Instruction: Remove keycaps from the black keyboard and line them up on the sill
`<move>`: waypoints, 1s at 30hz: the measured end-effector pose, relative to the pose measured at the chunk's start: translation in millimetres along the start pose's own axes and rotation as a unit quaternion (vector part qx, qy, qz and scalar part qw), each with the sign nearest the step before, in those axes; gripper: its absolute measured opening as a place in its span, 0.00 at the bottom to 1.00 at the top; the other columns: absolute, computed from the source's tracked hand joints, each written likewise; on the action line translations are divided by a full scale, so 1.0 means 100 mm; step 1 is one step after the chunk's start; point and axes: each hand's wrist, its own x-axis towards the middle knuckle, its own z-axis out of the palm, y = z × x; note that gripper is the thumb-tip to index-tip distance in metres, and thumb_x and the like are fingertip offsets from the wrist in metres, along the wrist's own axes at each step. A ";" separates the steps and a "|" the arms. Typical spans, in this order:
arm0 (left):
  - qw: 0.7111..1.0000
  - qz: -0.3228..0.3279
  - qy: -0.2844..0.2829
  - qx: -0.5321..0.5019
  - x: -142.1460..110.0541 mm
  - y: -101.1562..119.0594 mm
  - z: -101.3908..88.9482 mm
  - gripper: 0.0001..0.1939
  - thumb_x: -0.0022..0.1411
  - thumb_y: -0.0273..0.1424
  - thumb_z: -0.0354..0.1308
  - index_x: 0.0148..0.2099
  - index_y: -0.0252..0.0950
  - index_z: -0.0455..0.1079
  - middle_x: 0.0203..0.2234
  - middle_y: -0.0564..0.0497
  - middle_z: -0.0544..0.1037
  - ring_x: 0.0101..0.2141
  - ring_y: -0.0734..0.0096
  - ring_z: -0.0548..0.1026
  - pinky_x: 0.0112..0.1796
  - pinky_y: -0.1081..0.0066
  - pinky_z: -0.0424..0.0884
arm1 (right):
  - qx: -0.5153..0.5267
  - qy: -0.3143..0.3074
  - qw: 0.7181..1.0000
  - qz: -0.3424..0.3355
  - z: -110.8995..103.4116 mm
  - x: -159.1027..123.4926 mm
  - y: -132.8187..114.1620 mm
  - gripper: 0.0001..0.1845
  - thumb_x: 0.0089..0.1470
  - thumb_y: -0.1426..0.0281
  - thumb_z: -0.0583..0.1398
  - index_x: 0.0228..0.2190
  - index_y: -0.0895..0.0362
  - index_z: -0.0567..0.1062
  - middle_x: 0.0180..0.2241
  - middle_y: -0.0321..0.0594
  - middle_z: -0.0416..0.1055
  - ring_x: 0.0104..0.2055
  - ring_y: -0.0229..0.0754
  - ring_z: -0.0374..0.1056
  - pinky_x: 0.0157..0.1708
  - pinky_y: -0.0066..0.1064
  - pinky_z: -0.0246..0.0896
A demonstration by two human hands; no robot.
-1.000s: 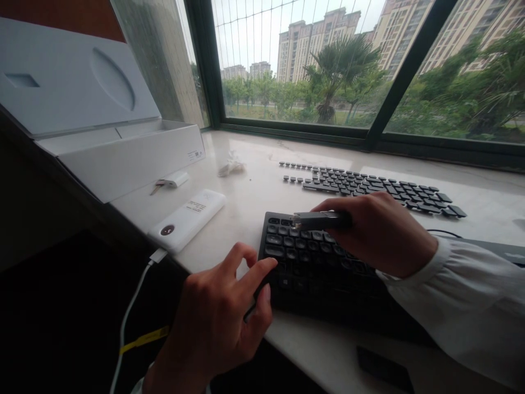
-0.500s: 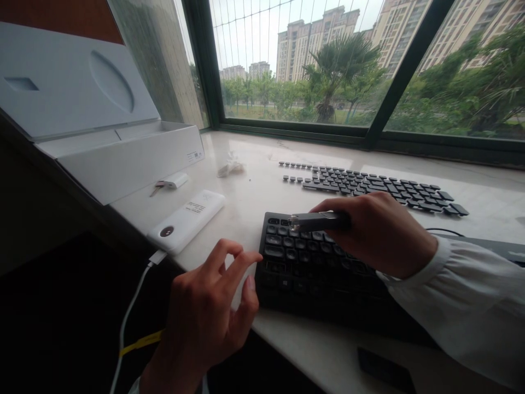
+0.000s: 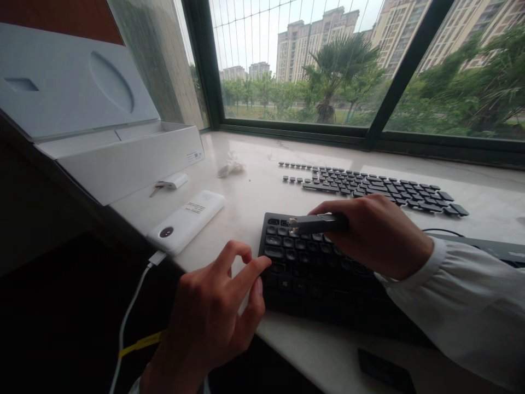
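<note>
R hand [image 3: 375, 235] is hovering palm-down over the black keyboard [image 3: 289, 256], white sleeve [image 3: 467, 295] slanting in from the right & bunching at the wrist. Its fingers are closing firmly round a dark tool [image 3: 320, 223], w/ the metal tip [image 3: 293, 225] pointing left over the keyboard's far-left part (can't tell if it's touching the keys). L hand [image 3: 217, 301] is angling up from below, its wrist out past the near edge of the desk [image 3: 252, 202], back of the hand facing up. Its thumb & forefinger are curving toward the keyboard's left end, a small gap showing btwn them, nothing visible in it; can't tell if the fingertip's pressing or just above. Keyboard is lying along the desk's near edge, right part hidden behind R hand & sleeve. Loose keycaps [image 3: 381, 189] are lying in rows beyond it, toward the desk's far edge. White power bank [image 3: 192, 219] is resting by the near edge, white cable [image 3: 130, 312] hanging off. Open white box [image 3: 135, 161] is standing toward the desk's far-left corner.
</note>
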 end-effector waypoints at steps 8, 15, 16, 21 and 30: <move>1.000 0.004 0.004 0.003 0.01 0.00 0.01 0.16 0.59 0.28 0.48 0.47 0.41 0.70 0.39 0.49 0.69 0.23 0.81 0.67 0.21 0.80 0.61 | 0.009 0.020 1.000 -0.005 0.05 -0.03 0.02 0.16 0.41 0.76 0.58 0.33 0.49 0.78 0.20 0.33 0.72 0.24 0.40 0.69 0.26 0.28 0.55; 1.000 -0.006 0.007 0.007 0.00 0.00 0.00 0.16 0.59 0.28 0.48 0.47 0.41 0.71 0.38 0.49 0.69 0.23 0.81 0.67 0.21 0.80 0.62 | 0.141 0.008 0.983 -0.113 -0.02 -0.05 -0.05 0.18 0.43 0.76 0.56 0.36 0.52 0.77 0.24 0.34 0.74 0.23 0.36 0.68 0.27 0.26 0.56; 1.000 -0.008 0.013 0.011 -0.01 0.00 0.00 0.15 0.59 0.28 0.48 0.47 0.41 0.71 0.38 0.49 0.70 0.23 0.81 0.67 0.21 0.80 0.62 | 0.163 -0.005 0.974 -0.157 -0.03 -0.06 -0.07 0.17 0.44 0.76 0.56 0.37 0.52 0.77 0.25 0.34 0.74 0.24 0.34 0.68 0.27 0.25 0.56; 0.999 -0.010 0.027 0.021 -0.04 -0.01 0.00 0.16 0.59 0.28 0.48 0.47 0.40 0.71 0.38 0.49 0.70 0.22 0.81 0.67 0.22 0.80 0.63 | 0.130 -0.056 0.945 -0.296 -0.01 -0.14 -0.16 0.14 0.50 0.73 0.55 0.39 0.53 0.75 0.23 0.34 0.71 0.22 0.33 0.64 0.24 0.25 0.52; 0.999 -0.008 0.042 0.023 -0.03 0.00 0.01 0.15 0.60 0.28 0.48 0.46 0.40 0.72 0.37 0.49 0.71 0.24 0.80 0.68 0.23 0.81 0.64 | 0.097 -0.061 0.948 -0.299 0.02 -0.13 -0.17 0.17 0.48 0.74 0.55 0.41 0.53 0.74 0.22 0.34 0.70 0.21 0.32 0.62 0.23 0.26 0.49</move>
